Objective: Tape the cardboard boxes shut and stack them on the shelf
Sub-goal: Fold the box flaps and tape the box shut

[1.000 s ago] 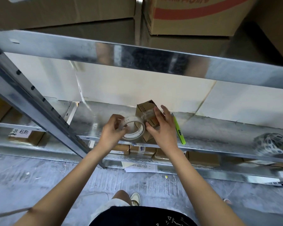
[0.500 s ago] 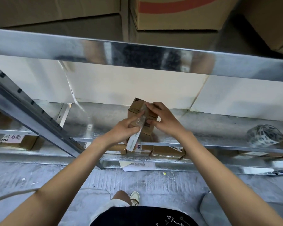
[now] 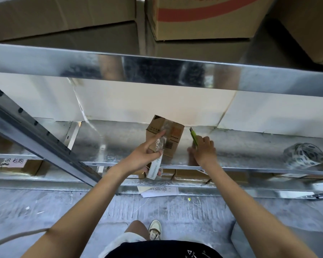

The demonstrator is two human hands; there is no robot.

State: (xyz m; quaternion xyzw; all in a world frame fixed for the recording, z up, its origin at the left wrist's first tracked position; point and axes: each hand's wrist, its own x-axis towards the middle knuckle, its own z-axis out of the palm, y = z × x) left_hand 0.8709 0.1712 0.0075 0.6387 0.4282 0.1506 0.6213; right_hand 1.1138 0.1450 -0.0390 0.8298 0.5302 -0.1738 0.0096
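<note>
Metal shelf (image 3: 250,146) carries 1 small cardboard box (image 3: 172,138), standing tilted near the back wall. My left hand (image 3: 142,159) grips the clear tape roll (image 3: 155,167) edge-on at the box front, index finger stretched onto the box. My right hand (image 3: 203,151), just beside the box, curls round the green box cutter (image 3: 194,135) lying on the shelf

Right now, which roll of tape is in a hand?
The clear tape roll, held edge-on in the left hand against the small cardboard box. The patterned roll lies untouched far right on the shelf.
</note>
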